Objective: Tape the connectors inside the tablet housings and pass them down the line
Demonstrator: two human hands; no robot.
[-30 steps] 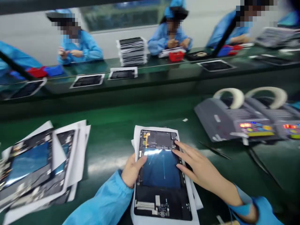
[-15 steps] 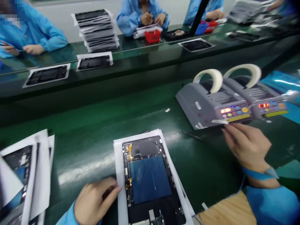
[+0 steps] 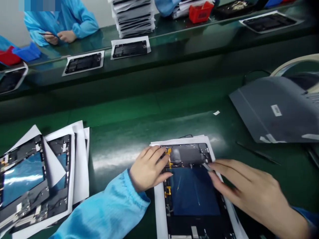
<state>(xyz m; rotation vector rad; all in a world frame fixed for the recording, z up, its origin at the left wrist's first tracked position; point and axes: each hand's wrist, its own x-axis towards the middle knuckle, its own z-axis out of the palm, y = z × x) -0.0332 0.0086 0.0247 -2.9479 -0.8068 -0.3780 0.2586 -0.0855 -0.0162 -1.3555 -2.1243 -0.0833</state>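
Note:
An opened tablet (image 3: pixel 193 229), with a dark blue battery (image 3: pixel 195 192) and orange flex cables, lies face down on white sheets in front of me. My left hand (image 3: pixel 149 169) rests at its upper left edge, fingers apart and fingertips touching the frame near the upper orange cable. In my right hand (image 3: pixel 245 187), thumb and forefinger pinch a small strip of tape (image 3: pixel 206 167) just over the battery's upper right corner. Whether the strip touches the tablet, I cannot tell.
More opened tablets (image 3: pixel 23 179) with white sheets are stacked at left. A grey tape dispenser (image 3: pixel 269 106) stands at right, with tweezers (image 3: pixel 258 152) before it. Further tablets (image 3: pixel 129 49) lie on the raised ledge. A person in blue sits behind it.
My right hand has brought the tape strip from the dispenser left to the tablet. My left hand has moved from beside the tablet onto its upper left edge. The view has swung left.

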